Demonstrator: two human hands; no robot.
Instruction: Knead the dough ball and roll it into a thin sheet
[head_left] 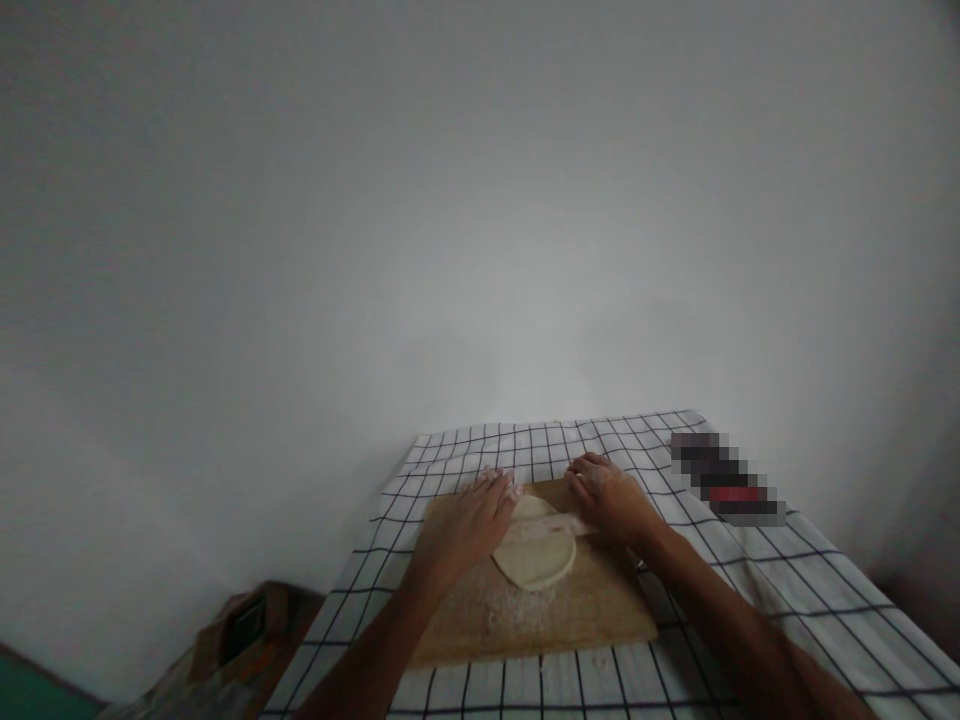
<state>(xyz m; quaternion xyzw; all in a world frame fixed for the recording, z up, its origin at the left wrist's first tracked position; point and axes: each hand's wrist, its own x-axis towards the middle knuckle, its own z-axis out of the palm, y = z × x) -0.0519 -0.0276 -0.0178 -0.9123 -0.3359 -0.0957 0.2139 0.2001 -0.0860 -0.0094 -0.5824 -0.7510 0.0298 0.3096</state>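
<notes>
A flat, pale round of dough [534,565] lies on a floured wooden board [555,625]. Across the dough runs a light-coloured rolling pin [546,526]. My left hand [480,510], with flour on its fingers, rests over the pin's left end and hides it. At the other end, my right hand [607,500] is curled over the pin, its fingers bent. Part of the dough's far side shows beyond the pin, between my hands.
A white cloth with a dark grid [465,690] covers the table under the board. To the right lies a blurred-out dark and red object [727,485]. Behind the table is a plain wall [525,250]. A cardboard box [240,630] is low on the left.
</notes>
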